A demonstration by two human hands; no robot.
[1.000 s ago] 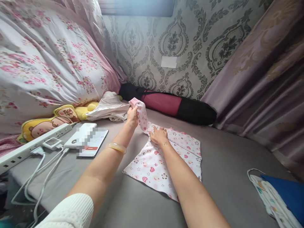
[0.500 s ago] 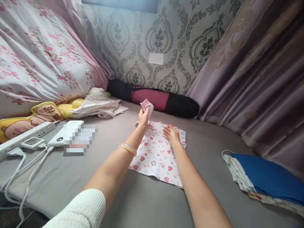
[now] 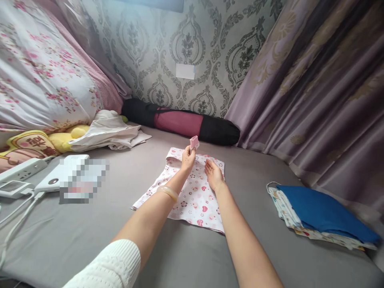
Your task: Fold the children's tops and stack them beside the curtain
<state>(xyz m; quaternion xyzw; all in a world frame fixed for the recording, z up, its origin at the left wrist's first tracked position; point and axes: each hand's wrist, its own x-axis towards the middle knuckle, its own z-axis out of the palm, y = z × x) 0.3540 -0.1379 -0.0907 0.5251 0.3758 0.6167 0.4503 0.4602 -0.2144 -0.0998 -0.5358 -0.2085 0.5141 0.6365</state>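
A white garment (image 3: 192, 200) printed with pink hearts and flowers lies on the grey bed sheet, its far edge folded over. My left hand (image 3: 188, 159), wearing a bangle at the wrist, is closed on a pink-cuffed sleeve (image 3: 195, 142) and lifts its end above the fabric. The left part of the garment reaches out under my left forearm. Close by, my right hand (image 3: 213, 175) is open, fingers stretched out over the right side of the garment. Whether its fingertips touch the cloth I cannot tell.
At the right lies a folded stack with a blue cloth (image 3: 327, 210) on top. A long black and maroon bag (image 3: 180, 122) rests along the wall. On the left are a power strip (image 3: 25, 170), a white power bank (image 3: 63, 174), cables, a crumpled beige cloth (image 3: 111, 130) and yellow plush items.
My left hand has moved right with the pink cuff, closer to my right hand. More of the garment's left part now shows spread out. The whole view has shifted slightly right.
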